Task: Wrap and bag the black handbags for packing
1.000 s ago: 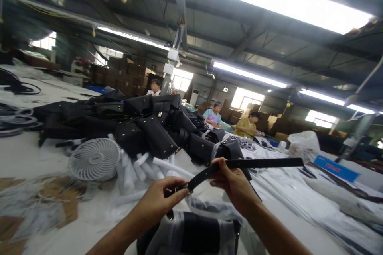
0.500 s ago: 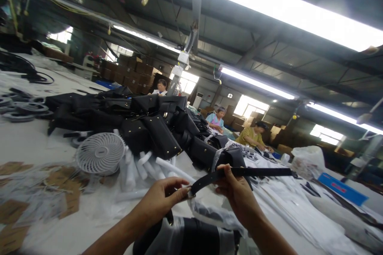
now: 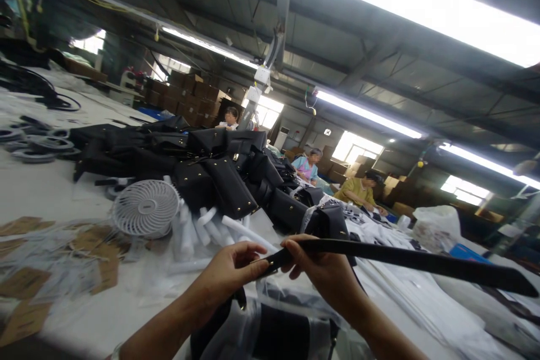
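A long black strap [image 3: 413,259] runs through both hands and stretches out to the right, its free end in the air. My left hand [image 3: 236,267] pinches the strap's near end between thumb and fingers, where a small bit of metal shows. Close beside it, my right hand [image 3: 314,261] grips the strap with thumb and fingers. Below the hands stands a black bag [image 3: 284,332], partly wrapped in clear plastic and cut off by the lower picture edge.
Black bags [image 3: 230,185] lie heaped ahead. A white fan [image 3: 145,208] stands left of white rolls [image 3: 185,236]. Brown cardboard tags [image 3: 25,281] lie at the left, grey rings [image 3: 40,146] beyond. Flat white plastic [image 3: 405,287] covers the right side. Several people [image 3: 356,191] sit farther back.
My right hand has slid left along the strap, closer to my left hand. More of the strap now extends to the right, reaching nearer the camera.
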A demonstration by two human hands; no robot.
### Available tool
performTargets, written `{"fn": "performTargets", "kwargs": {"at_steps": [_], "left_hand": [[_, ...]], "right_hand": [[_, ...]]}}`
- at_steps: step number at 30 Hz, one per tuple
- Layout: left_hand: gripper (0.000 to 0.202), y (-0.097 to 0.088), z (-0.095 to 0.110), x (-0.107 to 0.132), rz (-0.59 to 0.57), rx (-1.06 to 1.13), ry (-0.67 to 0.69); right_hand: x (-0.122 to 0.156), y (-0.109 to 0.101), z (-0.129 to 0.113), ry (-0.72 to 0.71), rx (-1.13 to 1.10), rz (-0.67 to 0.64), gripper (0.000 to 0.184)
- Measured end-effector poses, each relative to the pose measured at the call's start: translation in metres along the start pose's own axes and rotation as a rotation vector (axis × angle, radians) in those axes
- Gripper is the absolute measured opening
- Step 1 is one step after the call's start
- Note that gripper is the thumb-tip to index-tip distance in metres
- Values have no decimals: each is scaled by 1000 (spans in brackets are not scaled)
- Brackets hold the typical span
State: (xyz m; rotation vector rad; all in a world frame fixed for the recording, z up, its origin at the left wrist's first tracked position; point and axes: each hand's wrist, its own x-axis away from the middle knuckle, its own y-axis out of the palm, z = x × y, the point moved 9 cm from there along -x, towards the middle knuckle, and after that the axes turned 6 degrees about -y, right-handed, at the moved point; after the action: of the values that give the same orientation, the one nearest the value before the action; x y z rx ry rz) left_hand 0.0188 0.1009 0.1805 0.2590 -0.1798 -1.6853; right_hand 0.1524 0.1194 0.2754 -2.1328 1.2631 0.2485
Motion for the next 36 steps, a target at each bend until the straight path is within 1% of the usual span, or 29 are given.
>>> {"fn": "performTargets", "kwargs": {"at_steps": [3,7,11,15,17,20,23,26,27,28,32,34,36], "left_hand": [[47,0,1,1,-2,12,-4],[48,0,0,1,8,36,-29],[44,0,-4,-2,43,52,-22],[45,-1,-10,-7,53,89,5],[46,-3,-13,-8,56,102,7],[43,-5,-11,-6,74,111,24],[39,-6,-5,-5,83,101,65],[43,-6,-4,-9,90,75,77],[44,-7,-4,-10,95,65,76],[44,-7,-3,-11,97,54,73],[42,-6,3,-11,86,23,63],[41,-5,6,-8,71,30,51],[42,-7,5,-4,61,55,38]], "right_hand": [[-1,2,-3,4,6,-8,35],[0,-2,-4,15,-1,15,35],[2,-1,-4,5,115,-2,34],[1,9,-7,-20,230,-60,34],[0,15,-7,-10,261,-89,37],[-3,22,-9,-5,301,-145,36],[-8,25,-17,-54,302,-195,32],[-20,19,-39,-173,341,-164,25],[-25,17,-47,-201,326,-159,22],[-30,17,-54,-199,280,-176,20],[-51,27,-73,-31,-92,-361,23],[-60,29,-86,-3,-239,-413,27],[-68,27,-95,-8,-342,-433,31]]}}
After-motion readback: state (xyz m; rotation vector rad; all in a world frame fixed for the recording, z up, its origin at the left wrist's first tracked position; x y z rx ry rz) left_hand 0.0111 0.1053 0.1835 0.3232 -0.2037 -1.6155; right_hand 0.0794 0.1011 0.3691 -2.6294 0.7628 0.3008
